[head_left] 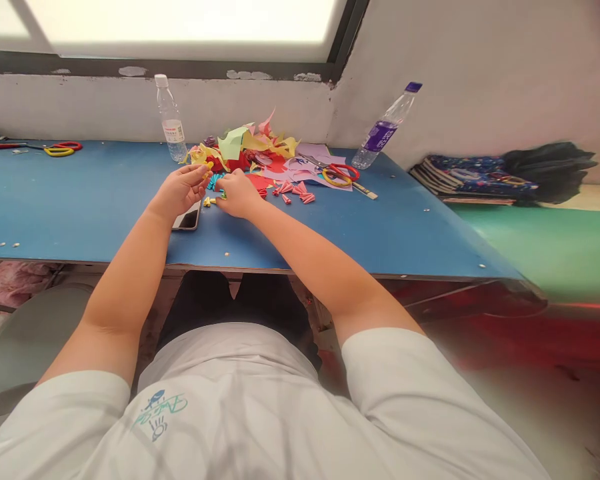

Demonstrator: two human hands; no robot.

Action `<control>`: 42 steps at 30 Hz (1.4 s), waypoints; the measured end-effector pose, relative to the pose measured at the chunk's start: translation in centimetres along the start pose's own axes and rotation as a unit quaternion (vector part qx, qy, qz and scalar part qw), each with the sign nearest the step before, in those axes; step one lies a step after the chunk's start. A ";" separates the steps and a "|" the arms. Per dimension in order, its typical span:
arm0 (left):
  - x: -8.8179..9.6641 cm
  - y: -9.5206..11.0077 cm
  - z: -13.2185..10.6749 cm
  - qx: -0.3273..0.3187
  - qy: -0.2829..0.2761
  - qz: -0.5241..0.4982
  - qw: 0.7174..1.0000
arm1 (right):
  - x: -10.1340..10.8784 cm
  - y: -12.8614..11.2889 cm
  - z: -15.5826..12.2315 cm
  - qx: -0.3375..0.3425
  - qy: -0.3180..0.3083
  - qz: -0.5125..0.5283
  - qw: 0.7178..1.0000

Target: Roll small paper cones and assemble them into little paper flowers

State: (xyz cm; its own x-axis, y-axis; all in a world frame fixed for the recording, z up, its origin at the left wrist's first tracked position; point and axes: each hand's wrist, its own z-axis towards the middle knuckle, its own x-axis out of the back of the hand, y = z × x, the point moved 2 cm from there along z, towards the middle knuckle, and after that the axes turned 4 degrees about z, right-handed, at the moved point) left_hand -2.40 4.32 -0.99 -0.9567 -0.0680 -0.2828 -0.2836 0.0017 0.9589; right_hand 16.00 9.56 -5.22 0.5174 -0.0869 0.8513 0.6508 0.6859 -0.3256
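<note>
My left hand (180,192) is closed in a pinch on a small yellow folded paper piece (210,166), held just above the table. To its right, my right hand (239,194) reaches down with curled fingers among small folded papers; what its fingertips hold, if anything, is hidden. Blue folded paper (214,180) shows between the two hands. Small yellow pieces (208,201) lie below them, and several pink folded pieces (306,197) lie to the right. A phone (189,219) is partly covered by my left hand and wrist.
Behind my hands is a heap of coloured paper scraps (250,141). Red-and-yellow scissors (341,175) lie on purple paper, beside a small cutter-like strip (365,191). Bottles stand at left (171,127) and right (381,133) on the blue table (80,207). More scissors (63,148) lie far left.
</note>
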 end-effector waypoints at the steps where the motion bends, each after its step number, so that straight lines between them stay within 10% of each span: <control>1: -0.1 0.0 0.1 0.001 0.002 -0.008 1.000 | 0.0 -0.5 0.5 -0.010 -0.034 -0.015 0.999; 7: 0.1 -0.1 1.0 0.015 0.047 -0.054 0.997 | -0.5 -3.1 1.9 -0.028 -0.125 -0.075 0.989; 42: 0.4 -0.6 0.1 0.008 -0.056 0.110 0.992 | 0.3 1.4 0.3 0.063 0.049 0.151 0.985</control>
State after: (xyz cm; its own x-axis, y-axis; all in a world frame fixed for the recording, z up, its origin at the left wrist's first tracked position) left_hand -2.62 4.37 -1.72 -0.9965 0.0479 -0.0683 -0.0674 0.0198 0.9975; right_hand 16.93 10.68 -5.30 0.7319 0.0690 0.6779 0.3888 0.7747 -0.4986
